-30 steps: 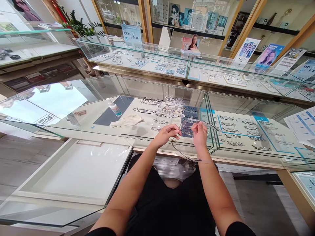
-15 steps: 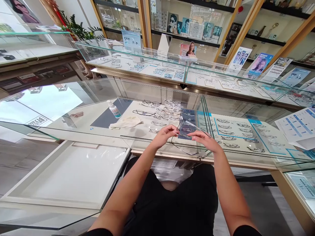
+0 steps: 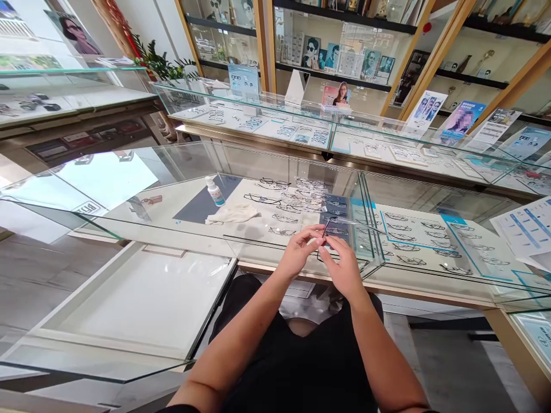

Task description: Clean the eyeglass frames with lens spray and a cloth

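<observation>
My left hand [image 3: 301, 248] and my right hand [image 3: 345, 267] are close together above the front edge of the glass display case. Between their fingertips is a pair of eyeglasses [image 3: 326, 228] with a thin dark frame, held upright and partly covered by the fingers. Both hands pinch it. Beyond them, rows of eyeglasses [image 3: 284, 218] lie inside the case. To the left are a crumpled cream cloth [image 3: 233, 214] and a white spray bottle [image 3: 215, 193], which stands by a grey mat [image 3: 189, 215].
An open white drawer [image 3: 129, 298] juts out at my left, below the case. The glass counter top [image 3: 267, 241] spans the front. Printed cards [image 3: 523, 229] stand at the right, and another display counter [image 3: 275, 150] runs across behind.
My hands have come together, with the right moving inward to the left. The eyeglasses have turned from spread-out to upright between the fingers. The view has shifted slightly.
</observation>
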A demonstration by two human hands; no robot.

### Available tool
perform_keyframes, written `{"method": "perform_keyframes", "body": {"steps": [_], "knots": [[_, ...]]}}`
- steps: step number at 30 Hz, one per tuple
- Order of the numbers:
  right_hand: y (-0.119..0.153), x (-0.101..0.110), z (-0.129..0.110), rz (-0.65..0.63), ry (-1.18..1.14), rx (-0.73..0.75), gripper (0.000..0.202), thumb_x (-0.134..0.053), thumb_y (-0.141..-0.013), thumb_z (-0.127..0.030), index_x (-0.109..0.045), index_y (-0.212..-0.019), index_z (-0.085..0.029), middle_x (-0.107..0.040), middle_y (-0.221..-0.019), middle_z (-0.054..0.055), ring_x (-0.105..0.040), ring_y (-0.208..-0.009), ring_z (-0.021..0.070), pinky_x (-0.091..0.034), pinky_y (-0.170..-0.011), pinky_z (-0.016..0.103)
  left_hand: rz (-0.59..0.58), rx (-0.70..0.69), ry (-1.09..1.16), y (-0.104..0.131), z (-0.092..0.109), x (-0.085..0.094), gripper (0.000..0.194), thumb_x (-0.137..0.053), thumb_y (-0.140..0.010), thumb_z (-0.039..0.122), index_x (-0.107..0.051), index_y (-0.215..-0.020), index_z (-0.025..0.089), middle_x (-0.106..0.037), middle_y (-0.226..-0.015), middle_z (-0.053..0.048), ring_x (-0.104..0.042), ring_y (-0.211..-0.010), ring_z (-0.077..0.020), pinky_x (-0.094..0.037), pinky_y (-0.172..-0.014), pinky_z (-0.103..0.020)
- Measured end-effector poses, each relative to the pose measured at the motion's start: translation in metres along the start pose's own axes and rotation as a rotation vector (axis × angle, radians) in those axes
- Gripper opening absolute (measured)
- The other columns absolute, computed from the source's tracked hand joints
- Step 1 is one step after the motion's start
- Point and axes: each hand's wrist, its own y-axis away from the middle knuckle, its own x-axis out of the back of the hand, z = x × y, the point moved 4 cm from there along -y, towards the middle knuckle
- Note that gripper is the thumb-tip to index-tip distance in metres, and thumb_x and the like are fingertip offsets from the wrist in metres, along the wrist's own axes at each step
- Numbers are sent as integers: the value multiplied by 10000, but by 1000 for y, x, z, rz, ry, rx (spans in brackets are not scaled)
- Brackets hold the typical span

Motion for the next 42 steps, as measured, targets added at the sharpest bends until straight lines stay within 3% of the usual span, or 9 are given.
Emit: {"method": "perform_keyframes", "body": {"steps": [7, 10, 14, 17, 21, 26, 30, 34, 42], "knots": [[3, -8, -6, 44, -68, -33, 259, -638, -1040, -447, -781, -1173, -276, -786, -1206, 110, -696, -1118, 307, -537, -989, 476, -4, -3, -135, 14, 16, 4, 133, -864, -839, 368, -851, -835, 236, -745, -1360, -121, -616, -1375, -347, -533, -1069, -446], [5, -4, -4, 91, -72, -74, 241, -639, -1030, -414, -783, -1159, -270, -794, -1223, 105, -699, -1179, 309, -524, -1026, 471, 104, -147, -310, 16, 38, 17, 174, -798, -916, 370, -835, -1065, 287, -723, -1400, -93, -587, -1423, -325, -500, -1114, -435], [10, 12, 0, 145, -25, -127, 208, -629, -1013, -393, -789, -1075, -276, -804, -1208, 94, -691, -1157, 312, -538, -958, 445, 771, -497, -604, 6, 96, 88, 485, -667, -994, 278, -557, -1465, 304, -543, -1601, -86, -488, -1513, -274, -379, -1252, -427], [14, 23, 2, 150, -15, -145, 222, -629, -1011, -418, -797, -1055, -279, -803, -1166, 96, -690, -1112, 316, -541, -851, 410, 1184, -454, -795, -17, 125, 159, 631, -614, -965, 189, -379, -1549, 227, -424, -1665, -160, -422, -1551, -281, -326, -1291, -439], [15, 31, 1, 168, -17, -133, 292, -602, -1044, -481, -790, -979, -268, -802, -1106, 94, -710, -1054, 301, -524, -913, 422, 1158, -157, -868, -57, 123, 234, 733, -749, -858, 221, -396, -1499, 183, -526, -1570, -200, -485, -1490, -344, -346, -1259, -508], [13, 36, 1, 166, -35, -117, 327, -578, -1062, -509, -777, -979, -263, -794, -1101, 93, -715, -1067, 297, -521, -926, 406, 1004, 31, -928, -70, 105, 260, 312, -722, -894, 257, -559, -1153, 198, -709, -1199, -148, -653, -1208, -346, -446, -1116, -503], [13, 42, 1, 176, -36, -114, 339, -571, -1066, -515, -774, -975, -259, -787, -1095, 91, -704, -1049, 288, -516, -916, 395, 958, -69, -923, -70, 111, 249, 221, -674, -926, 276, -568, -1110, 215, -698, -1145, -108, -642, -1139, -306, -468, -1071, -449], [9, 46, -7, 179, -51, -87, 361, -552, -1074, -528, -769, -971, -258, -766, -1059, 86, -682, -1002, 275, -515, -910, 391, 784, -301, -729, -68, 127, 202, 149, -671, -893, 290, -589, -993, 217, -642, -930, -31, -608, -876, -208, -507, -930, -362], [-6, 33, -37, 72, -173, -51, 343, -552, -1079, -523, -752, -990, -259, -736, -1060, 78, -653, -1016, 262, -504, -955, 385, -138, 38, 67, -35, 113, 45, 776, -459, -859, 953, -455, -588, 226, -312, -465, 44, -301, -402, -100, -310, -462, -274]]}}
